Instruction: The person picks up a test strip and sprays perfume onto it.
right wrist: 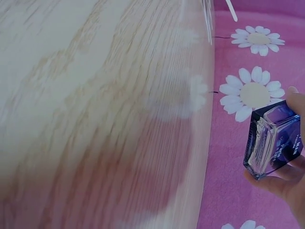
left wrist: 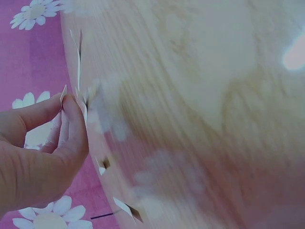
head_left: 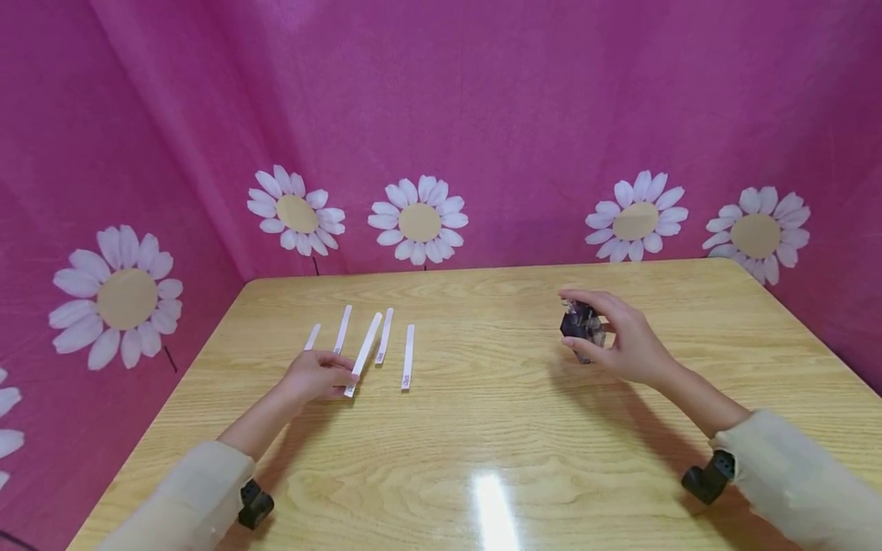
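Observation:
At the left of the table, my left hand (head_left: 317, 375) pinches a white paper strip (head_left: 367, 344) near its printed lower end, between thumb and fingertips. The left wrist view shows that strip (left wrist: 64, 94) nearly edge-on. Several similar strips lie about this hand, among them one strip (head_left: 408, 353) to its right and another strip (head_left: 342, 329) beyond it. Over on the right, my right hand (head_left: 630, 344) grips a dark glass perfume bottle (head_left: 579, 323) around its sides, above the tabletop. Purple faces and lettering show on the bottle (right wrist: 274, 138) in the right wrist view.
The glossy wood-grain table (head_left: 468, 444) reflects a bright light near its front. A pink curtain (head_left: 510, 115) with large white daisies stands behind the table and along both sides. Each forearm carries a small black wrist camera (head_left: 710, 478).

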The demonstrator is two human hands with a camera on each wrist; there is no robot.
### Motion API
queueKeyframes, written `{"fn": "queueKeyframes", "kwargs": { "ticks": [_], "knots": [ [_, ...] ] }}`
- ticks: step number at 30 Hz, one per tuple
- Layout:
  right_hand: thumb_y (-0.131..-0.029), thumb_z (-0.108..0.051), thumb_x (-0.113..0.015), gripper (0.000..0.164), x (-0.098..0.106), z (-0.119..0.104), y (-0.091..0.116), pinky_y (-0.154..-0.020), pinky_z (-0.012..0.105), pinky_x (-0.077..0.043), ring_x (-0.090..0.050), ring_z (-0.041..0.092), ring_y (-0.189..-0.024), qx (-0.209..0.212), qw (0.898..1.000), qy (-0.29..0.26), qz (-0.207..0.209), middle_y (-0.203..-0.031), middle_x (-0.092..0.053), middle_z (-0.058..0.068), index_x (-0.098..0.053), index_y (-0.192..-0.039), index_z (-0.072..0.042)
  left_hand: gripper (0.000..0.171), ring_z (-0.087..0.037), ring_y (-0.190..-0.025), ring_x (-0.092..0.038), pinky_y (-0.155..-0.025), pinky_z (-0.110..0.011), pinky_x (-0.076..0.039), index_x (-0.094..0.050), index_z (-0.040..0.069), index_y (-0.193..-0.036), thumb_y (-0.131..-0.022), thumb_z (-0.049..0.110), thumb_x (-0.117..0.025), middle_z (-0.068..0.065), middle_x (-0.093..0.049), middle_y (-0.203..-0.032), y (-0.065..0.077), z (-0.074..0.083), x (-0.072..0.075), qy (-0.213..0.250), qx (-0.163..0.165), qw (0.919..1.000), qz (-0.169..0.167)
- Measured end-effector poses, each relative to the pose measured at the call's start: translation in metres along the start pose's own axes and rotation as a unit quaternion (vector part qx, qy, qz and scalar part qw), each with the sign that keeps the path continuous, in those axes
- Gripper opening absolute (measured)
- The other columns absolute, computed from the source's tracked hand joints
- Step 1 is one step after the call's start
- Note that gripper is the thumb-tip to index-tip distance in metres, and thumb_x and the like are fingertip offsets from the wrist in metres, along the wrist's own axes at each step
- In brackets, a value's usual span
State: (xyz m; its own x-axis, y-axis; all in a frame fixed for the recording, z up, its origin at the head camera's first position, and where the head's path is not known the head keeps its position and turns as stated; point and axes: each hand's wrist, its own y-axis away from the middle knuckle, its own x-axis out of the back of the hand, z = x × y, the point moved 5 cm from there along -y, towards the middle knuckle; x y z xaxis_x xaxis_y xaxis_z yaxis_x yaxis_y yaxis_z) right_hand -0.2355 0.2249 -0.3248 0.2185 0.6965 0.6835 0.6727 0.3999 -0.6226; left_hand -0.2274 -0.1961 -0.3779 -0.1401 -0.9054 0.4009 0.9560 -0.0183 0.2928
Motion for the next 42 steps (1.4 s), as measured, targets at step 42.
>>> {"fn": "queueKeyframes", "kwargs": {
  "ticks": [42],
  "knots": [
    [-0.076, -0.014, -0.081, 0.063, -0.031, -0.017, -0.037, -0.086, 0.040, -0.052, -0.058, 0.021, -0.110, 0.017, 1.000, -0.009, -0.011, -0.126, -0.062, 0.007, -0.055, -0.133, -0.015, 0.029, -0.006, -0.071, -0.064, -0.079, -0.032, -0.061, -0.062, -0.010, -0.111, -0.085, 0.000, -0.068, -0.003, -0.069, -0.082, -0.017, 0.040, -0.044, 0.030, -0.026, 0.9983, -0.042]
  ]
}}
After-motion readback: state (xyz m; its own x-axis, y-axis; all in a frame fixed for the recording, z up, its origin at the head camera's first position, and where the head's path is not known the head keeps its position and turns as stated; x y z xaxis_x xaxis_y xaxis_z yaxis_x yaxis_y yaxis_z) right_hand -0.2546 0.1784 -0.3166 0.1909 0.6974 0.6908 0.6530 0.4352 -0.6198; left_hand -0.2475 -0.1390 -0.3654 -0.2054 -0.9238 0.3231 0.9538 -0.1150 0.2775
